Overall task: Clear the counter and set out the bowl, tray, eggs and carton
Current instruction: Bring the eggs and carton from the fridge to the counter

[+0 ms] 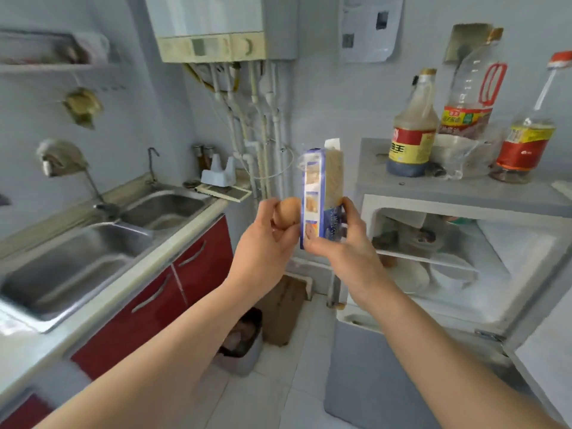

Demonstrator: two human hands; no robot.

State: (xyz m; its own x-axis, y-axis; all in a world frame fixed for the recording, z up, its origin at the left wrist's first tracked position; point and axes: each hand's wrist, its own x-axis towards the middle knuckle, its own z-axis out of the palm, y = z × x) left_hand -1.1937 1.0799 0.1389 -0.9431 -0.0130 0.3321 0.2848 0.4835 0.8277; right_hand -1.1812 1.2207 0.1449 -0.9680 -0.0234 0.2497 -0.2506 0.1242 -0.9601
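— What were the hands doing, closest to the camera?

— Both were raised mid-air over the floor, almost touching. The left hand (pixel 266 243) had its fingers curled round a brown egg (pixel 286 215). The right hand (pixel 343 243) gripped the lower end of a blue-and-white carton (pixel 318 193), thumb on the near face and fingers round the back.

— How was the carton standing?

— Upright, just right of the egg and touching it or very nearly so; I couldn't tell which.

— And below them?

— A grey bin (pixel 241 342) sat on the tiled floor against the red cupboard doors (pixel 154 298).

— The worktop?

— The worktop (pixel 185 233) ran along the left and carried a double steel sink (pixel 62 274).

— On the right?

— A grey fridge (pixel 402 351) stood with its upper door open. On top stood a dark sauce bottle (pixel 413 134) and a clear oil bottle with a red handle (pixel 470 103).

— Farthest back?

— A wall-mounted boiler (pixel 216 26) hung with its pipes running down into the corner.
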